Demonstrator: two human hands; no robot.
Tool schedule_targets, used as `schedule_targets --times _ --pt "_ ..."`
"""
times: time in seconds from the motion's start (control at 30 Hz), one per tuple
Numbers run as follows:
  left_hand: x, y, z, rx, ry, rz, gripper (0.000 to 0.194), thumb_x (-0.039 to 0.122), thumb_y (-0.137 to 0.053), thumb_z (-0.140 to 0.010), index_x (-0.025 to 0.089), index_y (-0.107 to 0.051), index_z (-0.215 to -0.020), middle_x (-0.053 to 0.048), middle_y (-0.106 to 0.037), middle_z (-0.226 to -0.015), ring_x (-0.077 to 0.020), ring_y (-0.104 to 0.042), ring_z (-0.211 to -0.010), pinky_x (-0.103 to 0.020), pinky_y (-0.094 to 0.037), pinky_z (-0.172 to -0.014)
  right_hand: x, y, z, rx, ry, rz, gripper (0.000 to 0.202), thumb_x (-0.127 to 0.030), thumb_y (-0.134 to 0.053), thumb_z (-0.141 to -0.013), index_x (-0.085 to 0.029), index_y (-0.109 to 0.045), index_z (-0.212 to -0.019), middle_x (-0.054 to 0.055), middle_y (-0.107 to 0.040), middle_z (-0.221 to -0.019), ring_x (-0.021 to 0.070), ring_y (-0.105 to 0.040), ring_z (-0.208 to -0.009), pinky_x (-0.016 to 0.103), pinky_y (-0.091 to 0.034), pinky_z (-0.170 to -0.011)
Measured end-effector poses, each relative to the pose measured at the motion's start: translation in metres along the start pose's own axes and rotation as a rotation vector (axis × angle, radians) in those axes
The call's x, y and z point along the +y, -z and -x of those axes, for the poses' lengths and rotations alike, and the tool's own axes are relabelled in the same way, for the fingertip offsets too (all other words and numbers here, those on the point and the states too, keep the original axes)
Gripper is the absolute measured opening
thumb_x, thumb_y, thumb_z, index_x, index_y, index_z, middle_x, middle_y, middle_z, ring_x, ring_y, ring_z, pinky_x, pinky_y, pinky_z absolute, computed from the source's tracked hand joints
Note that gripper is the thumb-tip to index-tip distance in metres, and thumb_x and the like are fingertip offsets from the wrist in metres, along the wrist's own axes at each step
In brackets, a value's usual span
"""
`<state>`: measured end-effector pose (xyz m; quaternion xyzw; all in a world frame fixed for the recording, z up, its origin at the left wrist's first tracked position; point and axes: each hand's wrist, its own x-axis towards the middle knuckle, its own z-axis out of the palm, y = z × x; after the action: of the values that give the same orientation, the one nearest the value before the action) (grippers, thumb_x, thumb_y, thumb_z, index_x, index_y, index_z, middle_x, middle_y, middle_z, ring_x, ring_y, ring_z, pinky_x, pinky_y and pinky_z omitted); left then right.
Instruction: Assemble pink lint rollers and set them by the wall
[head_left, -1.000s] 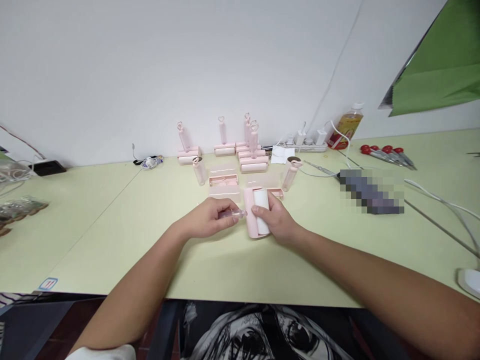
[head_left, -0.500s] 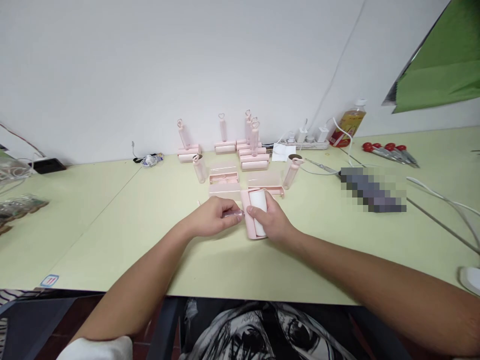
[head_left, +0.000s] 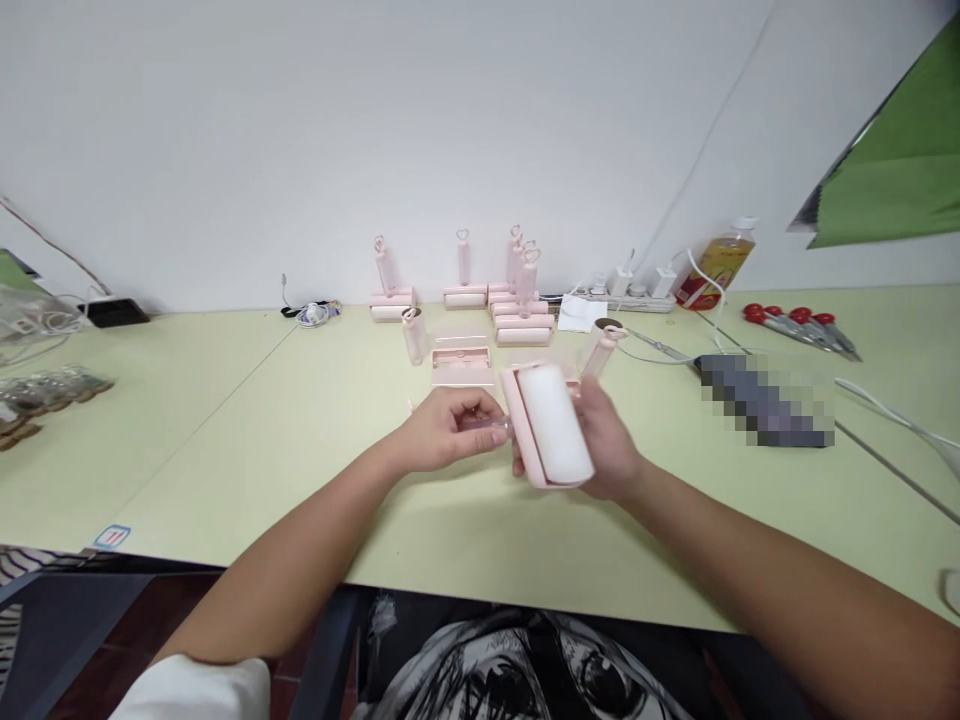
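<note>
A lint roller with a white roll (head_left: pixel 556 425) in a pale pink casing (head_left: pixel 527 432) is tilted above the table. My left hand (head_left: pixel 454 430) is closed around its clear handle (head_left: pixel 482 424), with the thumb on top. My right hand (head_left: pixel 611 440) is against the roller's right side and underside. Its fingertips show past the left edge below the casing, the rest of the fingers are hidden, and the hand is slightly blurred. Just beyond lies an open pink case (head_left: pixel 461 360) with a part inside. A clear pink handle (head_left: pixel 602 348) stands to the right, another handle (head_left: pixel 414 338) to the left.
Several assembled pink lint rollers (head_left: pixel 523 330) stand along the wall. Further right are a power strip (head_left: pixel 637 299), a drink bottle (head_left: pixel 716 265), red-topped tools (head_left: pixel 802 325) and a blurred dark object (head_left: pixel 765 400). Cables (head_left: pixel 315 314) lie at the back left.
The roller has turned so that its white roll faces up more fully. My right thumb has come off the roll's front, and that hand has shifted to the right and under it.
</note>
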<state>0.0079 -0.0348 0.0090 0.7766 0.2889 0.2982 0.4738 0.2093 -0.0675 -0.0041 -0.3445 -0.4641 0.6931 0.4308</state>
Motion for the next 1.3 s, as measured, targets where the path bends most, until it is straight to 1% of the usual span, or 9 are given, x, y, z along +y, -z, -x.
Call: schedule_targets --times 0.1,0.2,0.43,0.53,0.63,0.77,0.93,1.1,1.3 --pt "-0.002 -0.003 -0.001 0.074 -0.035 0.299 0.039 0.049 -0.069 -0.074 0.019 -0.046 -0.086 0.006 -0.049 -0.064 -0.0048 -0.043 -0.043 -0.02 -0.033 -0.042 -0.001 0.001 0.002 -0.148 0.059 -0.035 0.053 -0.069 -0.047 -0.079 -0.02 -0.06 -0.094 0.004 -0.064 -0.074 0.0219 -0.062 -0.06 0.04 -0.054 -0.054" --pt "-0.007 -0.013 -0.003 0.136 -0.035 0.396 0.042 0.049 -0.067 -0.076 0.022 -0.035 -0.084 0.01 -0.042 -0.056 -0.0053 -0.04 -0.037 -0.019 -0.029 -0.038 0.014 0.002 -0.003 -0.252 0.122 0.206 0.032 -0.046 -0.075 -0.069 -0.018 -0.062 -0.078 0.002 -0.061 -0.073 0.0156 -0.06 -0.057 0.032 -0.054 -0.057" --pt "-0.003 -0.034 -0.003 0.104 -0.046 0.128 0.031 0.05 -0.047 -0.089 0.023 -0.033 -0.085 0.004 -0.051 -0.066 -0.0122 -0.053 -0.054 -0.025 -0.04 -0.052 0.029 -0.006 -0.008 -0.22 0.321 0.416 0.038 -0.056 -0.065 -0.076 -0.02 -0.057 -0.075 -0.006 -0.047 -0.05 0.0094 -0.047 -0.04 0.021 -0.039 -0.036" --pt "0.001 -0.009 -0.004 0.267 -0.026 -0.398 0.03 0.05 -0.044 -0.089 0.021 -0.043 -0.083 0.0 -0.054 -0.072 -0.0156 -0.053 -0.067 -0.028 -0.038 -0.061 0.03 -0.005 -0.006 -0.083 0.307 0.405 0.037 -0.055 -0.062 -0.079 -0.019 -0.06 -0.089 -0.007 -0.046 -0.046 0.01 -0.046 -0.036 0.021 -0.039 -0.036" --pt "-0.003 0.032 -0.003 0.364 0.378 -0.782 0.033 0.053 -0.047 -0.085 0.02 -0.049 -0.083 -0.003 -0.058 -0.068 -0.0197 -0.053 -0.067 -0.029 -0.033 -0.06 0.033 -0.001 -0.005 0.049 0.299 0.423 0.04 -0.055 -0.062 -0.079 -0.019 -0.062 -0.096 -0.006 -0.05 -0.05 0.0105 -0.049 -0.038 0.021 -0.038 -0.036" --pt "-0.016 0.071 0.004 0.259 0.779 -0.825 0.035 0.053 -0.058 -0.074 0.02 -0.055 -0.083 -0.007 -0.066 -0.079 -0.0226 -0.057 -0.069 -0.029 -0.034 -0.058 0.034 0.005 -0.007 0.128 0.291 0.435 0.038 -0.054 -0.068 -0.074 -0.019 -0.062 -0.088 -0.004 -0.053 -0.054 0.0102 -0.049 -0.04 0.021 -0.039 -0.037" --pt "-0.019 0.073 0.009 0.009 0.67 -0.522 0.018 0.034 -0.066 -0.068 0.018 -0.059 -0.07 -0.002 -0.061 -0.07 -0.0125 -0.049 -0.057 -0.025 -0.033 -0.051 0.029 0.008 -0.008 0.15 0.322 0.431 0.034 -0.052 -0.07 -0.073 -0.02 -0.06 -0.081 -0.003 -0.055 -0.059 0.0095 -0.049 -0.044 0.021 -0.04 -0.039" --pt "-0.008 0.045 0.003 -0.104 0.399 0.085 0.029 0.041 -0.064 -0.08 0.017 -0.057 -0.095 0.005 -0.049 -0.061 -0.0069 -0.042 -0.048 -0.021 -0.033 -0.047 0.025 0.004 -0.006 0.164 0.403 0.384 0.035 -0.053 -0.066 -0.075 -0.02 -0.062 -0.084 -0.003 -0.052 -0.058 0.0092 -0.048 -0.043 0.022 -0.04 -0.039" --pt "-0.014 0.021 -0.003 -0.204 0.291 0.351 0.034 0.042 -0.071 -0.077 0.014 -0.055 -0.088 0.001 -0.059 -0.068 -0.0063 -0.05 -0.049 -0.021 -0.038 -0.048 0.028 0.005 -0.009 0.209 0.449 0.284 0.034 -0.052 -0.069 -0.074 -0.02 -0.064 -0.084 -0.004 -0.051 -0.054 0.0095 -0.047 -0.041 0.022 -0.038 -0.037"
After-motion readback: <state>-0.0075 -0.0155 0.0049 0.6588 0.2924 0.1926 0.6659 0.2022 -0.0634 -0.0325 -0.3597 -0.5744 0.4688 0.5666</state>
